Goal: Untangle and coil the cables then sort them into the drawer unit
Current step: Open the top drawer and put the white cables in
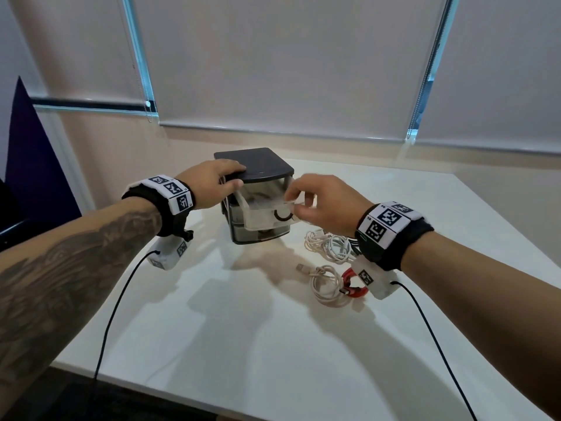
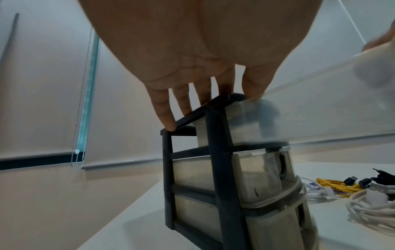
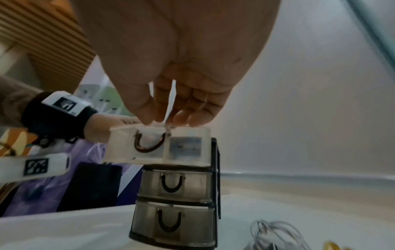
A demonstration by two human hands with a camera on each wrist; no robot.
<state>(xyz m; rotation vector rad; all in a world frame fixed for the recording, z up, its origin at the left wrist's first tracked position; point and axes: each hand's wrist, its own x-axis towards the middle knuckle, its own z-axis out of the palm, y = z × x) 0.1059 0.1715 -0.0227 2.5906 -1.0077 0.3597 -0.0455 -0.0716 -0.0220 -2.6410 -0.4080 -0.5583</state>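
A black-framed drawer unit [image 1: 258,167] with three translucent drawers stands mid-table. Its top drawer [image 1: 262,218] is pulled out toward me. My left hand [image 1: 224,177] rests flat on the unit's lid, fingers straight over the edge [image 2: 171,121]. My right hand [image 1: 296,205] pinches the front rim of the top drawer [image 3: 158,145] between thumb and fingertips. Loose on the table to the right lie a white cable bundle [image 1: 329,246], a coiled beige cable [image 1: 326,284] and a red cable [image 1: 352,282], half hidden by my right wrist camera.
The white table [image 1: 243,344] has bare surface in front of the unit and to its left. A yellow cable [image 2: 333,186] and black plugs [image 2: 350,179] lie behind the white ones. The wall and window blinds stand just beyond the table.
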